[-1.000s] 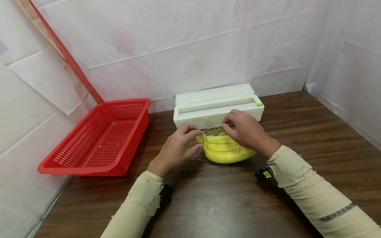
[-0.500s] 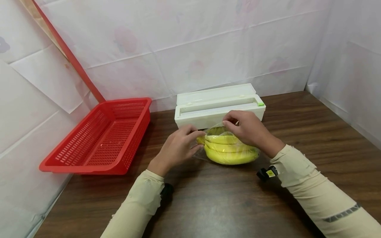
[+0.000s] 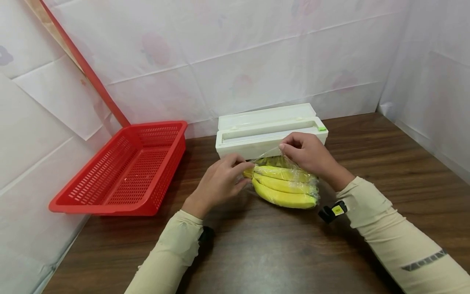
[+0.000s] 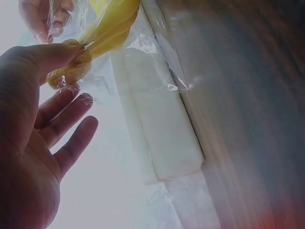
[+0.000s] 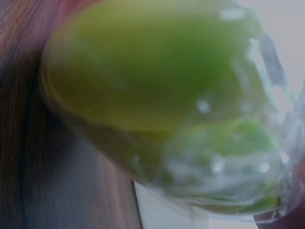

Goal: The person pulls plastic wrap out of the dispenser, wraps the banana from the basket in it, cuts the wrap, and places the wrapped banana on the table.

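Observation:
A bunch of yellow bananas (image 3: 284,185) lies on the brown table (image 3: 279,253), partly wrapped in clear cling film (image 3: 293,165). My left hand (image 3: 245,166) pinches the film-covered stem end (image 4: 71,71) at the bunch's left; its thumb (image 4: 47,55) lies on that end and the other fingers (image 4: 71,143) are spread. My right hand (image 3: 283,147) pinches the film above the back of the bunch and holds it stretched. The right wrist view is a blurred close-up of the wrapped bananas (image 5: 157,95).
A white cling film dispenser box (image 3: 269,130) stands just behind the bananas, against the paper-covered wall. A red plastic basket (image 3: 125,169) sits tilted at the left, leaning on the wall. Bare table stretches to the front and right.
My right hand has lifted and drawn the film back toward the dispenser. The bunch has turned and slid a little right, showing more of the bananas. My left hand has stayed in place.

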Demonstrator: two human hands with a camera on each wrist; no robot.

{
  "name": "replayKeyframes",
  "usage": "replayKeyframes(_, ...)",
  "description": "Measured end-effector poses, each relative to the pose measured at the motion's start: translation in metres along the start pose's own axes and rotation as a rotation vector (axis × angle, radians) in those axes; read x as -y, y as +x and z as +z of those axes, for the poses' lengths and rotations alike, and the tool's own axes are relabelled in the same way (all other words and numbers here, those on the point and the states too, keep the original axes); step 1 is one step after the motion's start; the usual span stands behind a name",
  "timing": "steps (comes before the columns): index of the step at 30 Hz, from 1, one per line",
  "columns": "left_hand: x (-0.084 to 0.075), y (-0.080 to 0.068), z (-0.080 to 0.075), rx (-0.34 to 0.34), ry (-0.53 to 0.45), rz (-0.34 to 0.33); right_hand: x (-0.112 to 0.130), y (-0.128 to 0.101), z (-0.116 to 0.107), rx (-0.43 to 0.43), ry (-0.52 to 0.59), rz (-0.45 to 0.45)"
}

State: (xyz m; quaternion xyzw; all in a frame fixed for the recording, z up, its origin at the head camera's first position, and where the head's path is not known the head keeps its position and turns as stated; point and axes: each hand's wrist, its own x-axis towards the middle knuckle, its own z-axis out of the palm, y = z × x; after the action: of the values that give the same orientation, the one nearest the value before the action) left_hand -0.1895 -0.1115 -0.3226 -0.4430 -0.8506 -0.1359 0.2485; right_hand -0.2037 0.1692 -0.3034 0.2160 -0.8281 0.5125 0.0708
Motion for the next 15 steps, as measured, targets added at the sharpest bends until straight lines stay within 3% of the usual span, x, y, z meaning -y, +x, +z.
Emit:
replayKeyframes(4,0.001,0.000,0.002,-0.001,0.001,-0.011,0.004,0.000,0.002,-0.036,-0.124,-0.059)
replayKeyframes(15,0.000,-0.003,0.003,0.051,0.051,-0.062,0.002,-0.002,0.015,-0.126,-0.465,-0.380)
